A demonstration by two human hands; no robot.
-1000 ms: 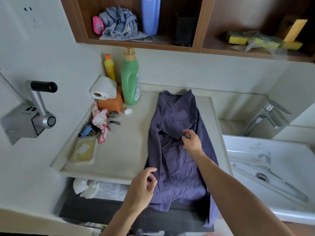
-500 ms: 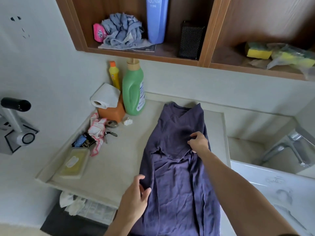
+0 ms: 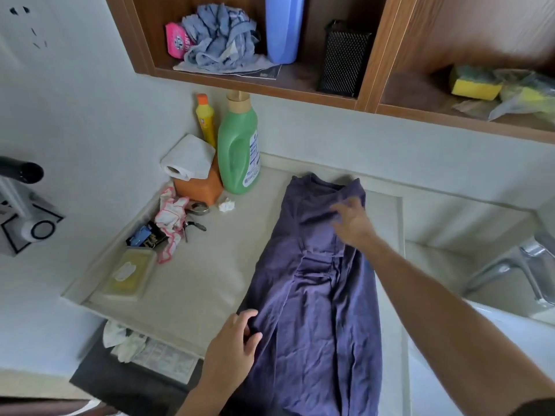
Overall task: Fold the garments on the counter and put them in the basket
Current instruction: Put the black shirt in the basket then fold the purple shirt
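A dark purple garment (image 3: pixel 318 298) lies lengthwise on the pale counter (image 3: pixel 204 265), folded narrow with both sides turned in, its collar end toward the back wall and its lower end hanging over the front edge. My right hand (image 3: pixel 353 222) rests flat on the upper part of the garment with fingers spread, holding nothing. My left hand (image 3: pixel 232 346) pinches the garment's left edge near the counter's front. No basket is in view.
A green detergent bottle (image 3: pixel 238 148), a yellow bottle (image 3: pixel 206 118), a paper roll (image 3: pixel 188 157) on an orange box, a rag, keys and a lidded tub (image 3: pixel 127 273) crowd the counter's left. A sink and tap (image 3: pixel 525 265) lie right. Wooden shelves (image 3: pixel 270 82) hang overhead.
My right hand let go of the folded-in flap and slid up the garment toward the collar, fingers now spread. My left hand stays on the left edge. The view tilted slightly.
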